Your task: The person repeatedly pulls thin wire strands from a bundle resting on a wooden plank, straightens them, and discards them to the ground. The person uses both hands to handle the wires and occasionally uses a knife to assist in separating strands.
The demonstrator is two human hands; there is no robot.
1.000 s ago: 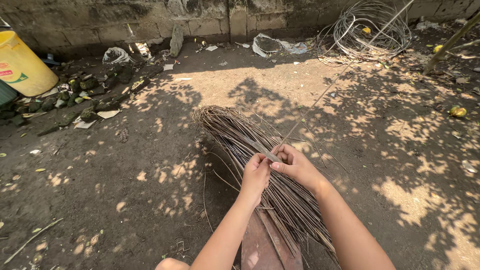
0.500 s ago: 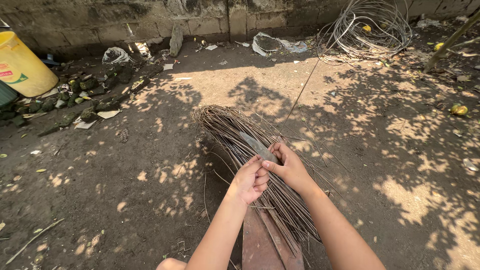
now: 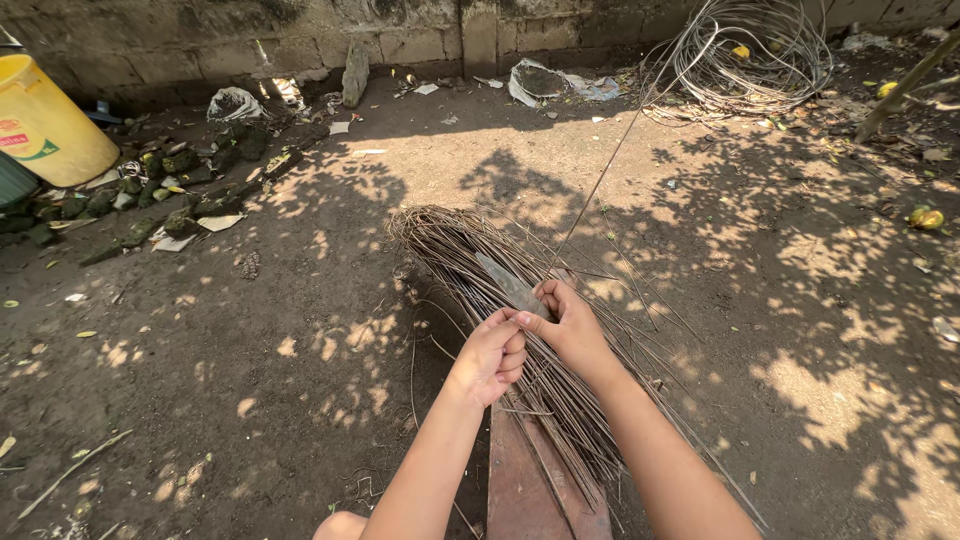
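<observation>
Both hands [image 3: 535, 340] on thin stick bundle [image 3: 480, 280], perhaps pinching one long strand [image 3: 610, 160]

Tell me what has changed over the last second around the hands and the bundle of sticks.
The single thin stick pinched by the right hand has swung up and away, now pointing toward the wire coil. The left hand has closed into a looser fist beside the right. Both hands stay over the bundle of sticks, which lies as before on the wooden plank; the yellow container is unmoved.
</observation>
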